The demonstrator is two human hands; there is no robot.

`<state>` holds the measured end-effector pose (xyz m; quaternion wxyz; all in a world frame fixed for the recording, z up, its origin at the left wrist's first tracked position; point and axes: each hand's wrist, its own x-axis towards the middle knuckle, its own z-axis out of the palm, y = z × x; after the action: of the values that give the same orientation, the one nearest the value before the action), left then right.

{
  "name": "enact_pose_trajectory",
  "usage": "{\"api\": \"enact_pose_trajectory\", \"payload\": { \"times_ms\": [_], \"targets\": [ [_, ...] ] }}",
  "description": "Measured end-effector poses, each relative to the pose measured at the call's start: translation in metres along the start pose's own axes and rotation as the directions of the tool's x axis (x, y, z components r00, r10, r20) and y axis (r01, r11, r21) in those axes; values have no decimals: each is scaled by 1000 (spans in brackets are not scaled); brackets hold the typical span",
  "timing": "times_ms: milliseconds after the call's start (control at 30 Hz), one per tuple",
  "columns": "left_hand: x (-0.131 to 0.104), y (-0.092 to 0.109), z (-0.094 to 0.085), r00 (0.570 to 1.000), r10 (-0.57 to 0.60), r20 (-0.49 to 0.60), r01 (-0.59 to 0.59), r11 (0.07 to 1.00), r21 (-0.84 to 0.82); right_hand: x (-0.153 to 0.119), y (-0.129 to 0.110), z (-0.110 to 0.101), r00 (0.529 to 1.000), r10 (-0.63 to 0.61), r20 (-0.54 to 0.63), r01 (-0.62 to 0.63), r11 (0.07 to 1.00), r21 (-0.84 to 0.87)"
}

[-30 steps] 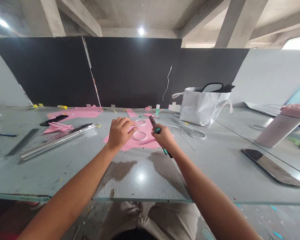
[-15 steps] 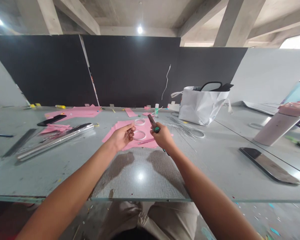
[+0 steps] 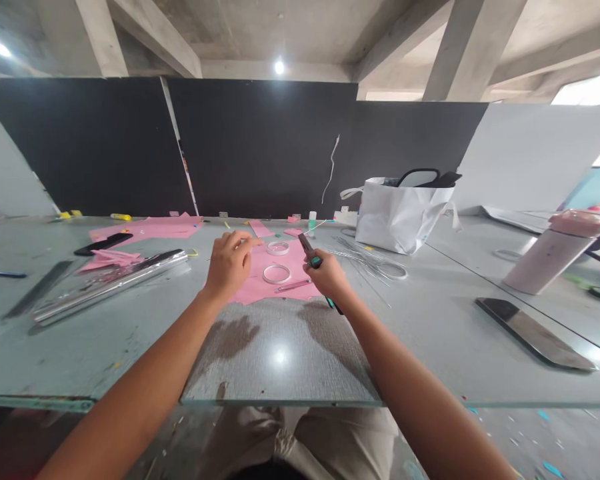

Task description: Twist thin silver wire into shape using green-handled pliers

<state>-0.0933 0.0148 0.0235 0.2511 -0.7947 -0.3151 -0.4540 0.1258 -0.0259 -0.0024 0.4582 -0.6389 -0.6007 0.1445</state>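
Over the left part of the pink paper (image 3: 253, 288), my left hand (image 3: 229, 263) is raised with its fingers apart and nothing visible in it. My right hand (image 3: 326, 270) grips dark pliers with green on the handles (image 3: 309, 248), their jaws tilted up and to the left. Two pale rings lie on the paper between the hands: a smaller one (image 3: 278, 254) farther back and a larger one (image 3: 277, 283) nearer. A pink pen-like tool (image 3: 293, 285) rests beside the larger ring. A thin white strip (image 3: 316, 227) shows just beyond the jaws.
Loose wires (image 3: 373, 259) lie right of the pliers, before a white bag (image 3: 401, 217). Farther right are a bottle (image 3: 547, 257) and a phone (image 3: 535, 333). At left lie a silver foil roll (image 3: 110, 287), a black object (image 3: 103, 244) and a dark ruler (image 3: 40, 288).
My left hand has opened from its pinch and moved left, away from the rings; the thin wire it held no longer shows there. My right hand has barely moved.
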Motion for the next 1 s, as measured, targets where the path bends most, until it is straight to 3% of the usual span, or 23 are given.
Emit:
{"api": "enact_pose_trajectory", "payload": {
  "times_ms": [200,500,767,900,1000],
  "targets": [
    [-4,3,5,992,106,68,-109,993,54,1,1,3,1000,-10,4,10,1000,19],
    [-7,9,10,985,75,155,-78,997,8,1,4,5,999,-30,16,30,999,20],
    [-6,12,4,993,64,98,-64,998,-1,-1,2,7,999,-34,22,34,999,8],
    [-6,15,5,997,-68,45,69,997,-30,-3,-2,7,1000,-19,18,19,1000,1],
    [-4,17,8,965,-256,64,264,942,-209,-4,-4,7,1000,-8,15,8,1000,-11]
  ]
}}
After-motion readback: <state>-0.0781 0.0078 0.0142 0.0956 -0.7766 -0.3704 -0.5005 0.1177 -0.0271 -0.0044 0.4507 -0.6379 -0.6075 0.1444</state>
